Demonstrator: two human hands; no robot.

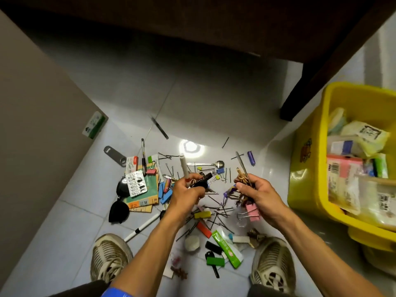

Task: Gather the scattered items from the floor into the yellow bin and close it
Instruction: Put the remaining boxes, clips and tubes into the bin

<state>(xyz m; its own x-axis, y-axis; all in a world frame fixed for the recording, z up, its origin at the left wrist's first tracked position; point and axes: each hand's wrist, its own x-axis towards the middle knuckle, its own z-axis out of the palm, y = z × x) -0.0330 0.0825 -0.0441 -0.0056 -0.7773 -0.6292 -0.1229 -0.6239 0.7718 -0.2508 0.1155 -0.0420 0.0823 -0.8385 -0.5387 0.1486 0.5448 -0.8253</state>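
Here, each hand (188, 190) (255, 189) grips small clutter above the littered pale-tiled floor (64, 221) beside the yellow bin (308, 168).

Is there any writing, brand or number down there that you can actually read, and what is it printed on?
None of it reads clearly.
Green and white box: a logo and print, too blurred.
Books: characters on the cover, too small.
Blister pack: foil print, illegible.
Packets in the yellow bin: a barcode and a dark stamp, no legible words.
Sticker on the bin's side: a picture, no text.
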